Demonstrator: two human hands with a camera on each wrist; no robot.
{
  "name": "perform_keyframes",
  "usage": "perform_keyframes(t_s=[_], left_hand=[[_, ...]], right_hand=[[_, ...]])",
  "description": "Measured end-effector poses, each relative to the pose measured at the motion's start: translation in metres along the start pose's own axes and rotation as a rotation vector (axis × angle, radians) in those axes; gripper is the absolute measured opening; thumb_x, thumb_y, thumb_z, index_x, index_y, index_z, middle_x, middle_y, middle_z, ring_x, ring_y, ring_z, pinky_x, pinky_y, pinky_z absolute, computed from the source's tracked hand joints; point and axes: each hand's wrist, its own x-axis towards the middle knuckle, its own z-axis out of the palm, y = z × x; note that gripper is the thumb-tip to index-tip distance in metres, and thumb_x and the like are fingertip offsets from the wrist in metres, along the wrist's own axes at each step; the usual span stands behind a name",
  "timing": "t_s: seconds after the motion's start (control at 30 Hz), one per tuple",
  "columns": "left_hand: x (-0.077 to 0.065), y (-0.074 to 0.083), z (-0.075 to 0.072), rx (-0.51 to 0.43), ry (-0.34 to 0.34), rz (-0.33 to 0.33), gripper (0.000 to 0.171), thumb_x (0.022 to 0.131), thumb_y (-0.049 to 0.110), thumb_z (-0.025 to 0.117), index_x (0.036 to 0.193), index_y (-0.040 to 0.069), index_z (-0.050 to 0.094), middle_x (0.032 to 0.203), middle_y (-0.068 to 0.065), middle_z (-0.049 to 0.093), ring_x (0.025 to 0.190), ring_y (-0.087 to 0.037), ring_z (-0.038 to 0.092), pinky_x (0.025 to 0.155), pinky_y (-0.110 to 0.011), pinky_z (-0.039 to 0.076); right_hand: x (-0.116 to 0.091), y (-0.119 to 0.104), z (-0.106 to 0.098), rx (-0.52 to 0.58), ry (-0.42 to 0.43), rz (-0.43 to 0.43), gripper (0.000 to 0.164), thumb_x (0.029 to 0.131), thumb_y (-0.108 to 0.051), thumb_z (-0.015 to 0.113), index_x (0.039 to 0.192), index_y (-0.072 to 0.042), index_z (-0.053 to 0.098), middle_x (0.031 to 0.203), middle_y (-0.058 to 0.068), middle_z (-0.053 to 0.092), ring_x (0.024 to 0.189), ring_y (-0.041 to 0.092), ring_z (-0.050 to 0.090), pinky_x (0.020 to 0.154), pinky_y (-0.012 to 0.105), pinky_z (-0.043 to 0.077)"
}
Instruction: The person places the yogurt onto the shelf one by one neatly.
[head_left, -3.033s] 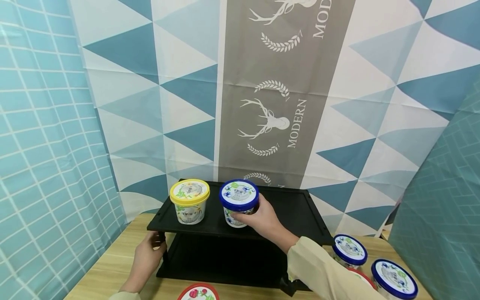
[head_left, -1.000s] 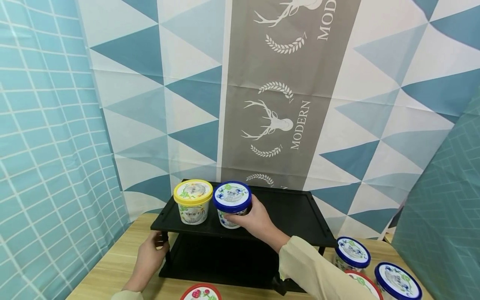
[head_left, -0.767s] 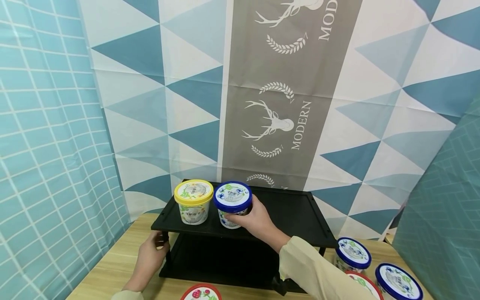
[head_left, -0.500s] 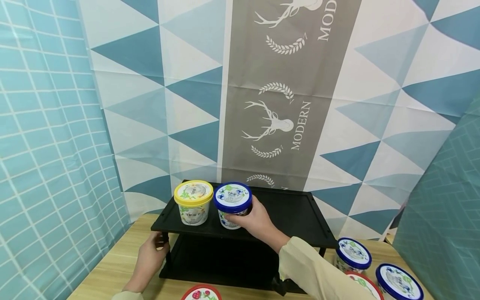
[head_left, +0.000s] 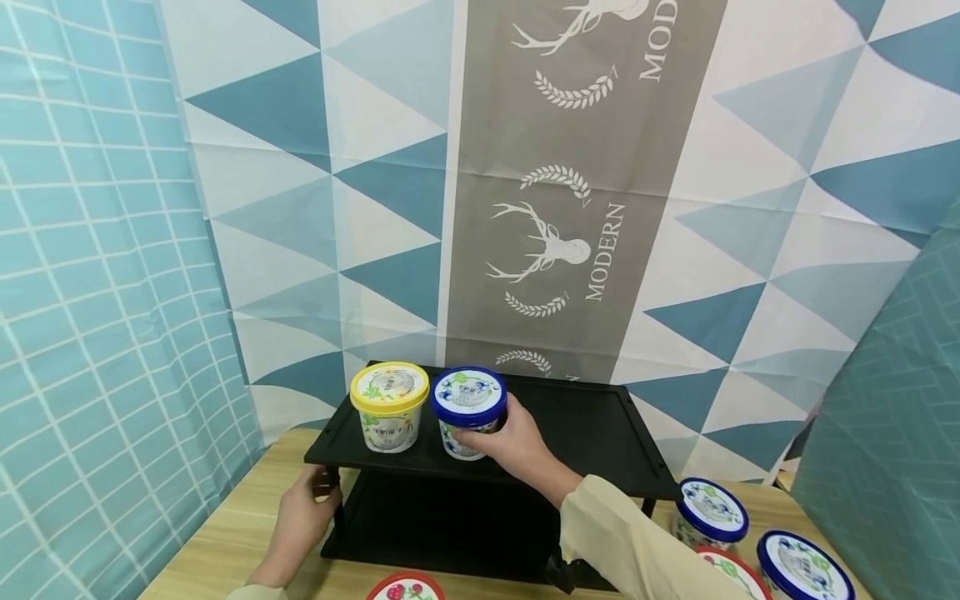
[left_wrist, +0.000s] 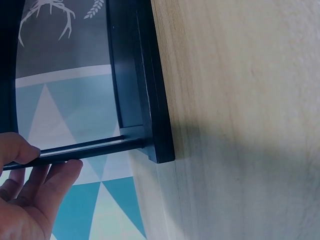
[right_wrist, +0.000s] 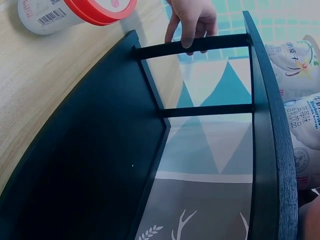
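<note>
A black two-tier rack [head_left: 577, 421] stands on the wooden table. In the head view my left hand [head_left: 302, 518] is at the rack's left front post; the left wrist view shows thumb and fingers gripping that slim post [left_wrist: 105, 148]. My right hand [head_left: 520, 442] holds a blue-lidded tub [head_left: 468, 397] by its right side on the top tier, thumb across its front. Close on its left stands a yellow-lidded tub [head_left: 390, 404], upright. The fingers behind the blue-lidded tub are hidden. In the right wrist view both tubs appear at the right edge, beyond the top tier.
A red-lidded tub [head_left: 407, 588] sits in front of the rack, cut off by the frame. To the right are a blue-lidded tub [head_left: 711, 510], another blue-lidded one [head_left: 805, 567] and a red-lidded one [head_left: 733, 570] partly behind the right sleeve. Patterned cloth [head_left: 390, 208] hangs behind.
Since the oldest frame, my right hand has shifted the blue-lidded tub left, narrowing the gap to the yellow-lidded tub. Over the last second both hands stay put; the head view drifts slightly.
</note>
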Motion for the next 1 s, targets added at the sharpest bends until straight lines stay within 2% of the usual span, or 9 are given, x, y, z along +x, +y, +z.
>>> perform_keyframes(t_s=[0.13, 0.3, 0.7, 1.0], left_hand=[[0.0, 0.0, 0.0, 0.006, 0.002, -0.002, 0.034, 0.081, 0.003, 0.052, 0.115, -0.001, 0.047, 0.105, -0.025, 0.058, 0.093, -0.034, 0.06, 0.074, -0.038, 0.051], [0.0, 0.001, 0.0, 0.011, 0.005, 0.004, 0.034, 0.081, 0.004, 0.053, 0.114, -0.001, 0.048, 0.104, -0.025, 0.059, 0.092, -0.034, 0.06, 0.074, -0.038, 0.051], [0.001, 0.004, 0.0, 0.005, 0.008, 0.004, 0.033, 0.082, 0.004, 0.051, 0.114, -0.001, 0.048, 0.105, -0.025, 0.058, 0.093, -0.035, 0.059, 0.076, -0.04, 0.05], [0.0, 0.003, 0.0, 0.017, 0.027, 0.015, 0.031, 0.081, 0.006, 0.052, 0.11, -0.001, 0.049, 0.101, -0.023, 0.06, 0.091, -0.033, 0.06, 0.073, -0.036, 0.05]], right_hand=[[-0.009, -0.015, -0.002, 0.01, -0.004, -0.001, 0.073, 0.07, -0.025, 0.073, 0.13, -0.008, 0.034, 0.124, 0.012, 0.049, 0.114, 0.029, 0.048, 0.093, 0.047, 0.041], [-0.012, -0.025, -0.002, 0.012, -0.004, 0.017, 0.071, 0.072, -0.025, 0.072, 0.13, -0.009, 0.034, 0.125, 0.011, 0.049, 0.115, 0.028, 0.048, 0.095, 0.046, 0.041], [-0.009, -0.023, -0.003, 0.036, -0.026, 0.033, 0.071, 0.073, -0.027, 0.071, 0.131, -0.011, 0.034, 0.126, 0.01, 0.048, 0.116, 0.028, 0.047, 0.095, 0.046, 0.041], [-0.009, -0.024, -0.003, 0.02, -0.038, 0.055, 0.071, 0.074, -0.028, 0.07, 0.132, -0.011, 0.032, 0.128, 0.01, 0.047, 0.118, 0.028, 0.046, 0.096, 0.046, 0.039]])
